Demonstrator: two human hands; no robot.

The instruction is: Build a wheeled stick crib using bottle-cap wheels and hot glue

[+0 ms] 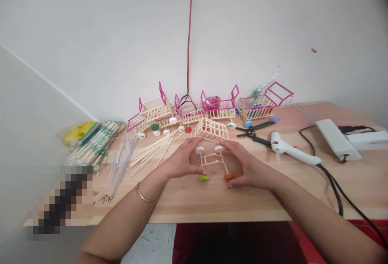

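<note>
The left hand [183, 160] and right hand [249, 168] are curving, thumbs and fingers spread, around a wheeled stick frame [211, 162] standing on the table [182, 209]; whether they are touching its caps [229, 176], I cannot tell; beyond, a slatted cage [213, 129] is resting; farther back, pink-trimmed carts [222, 113] are lining the wall [121, 34].

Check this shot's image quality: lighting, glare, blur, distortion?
Head view: soft, even light, no harsh glare on the table; dark upper-right corner; pixelated patch at lower left; hands legible, fine sticks slightly soft; forearms seemingly stretched by a wide lens.
</note>
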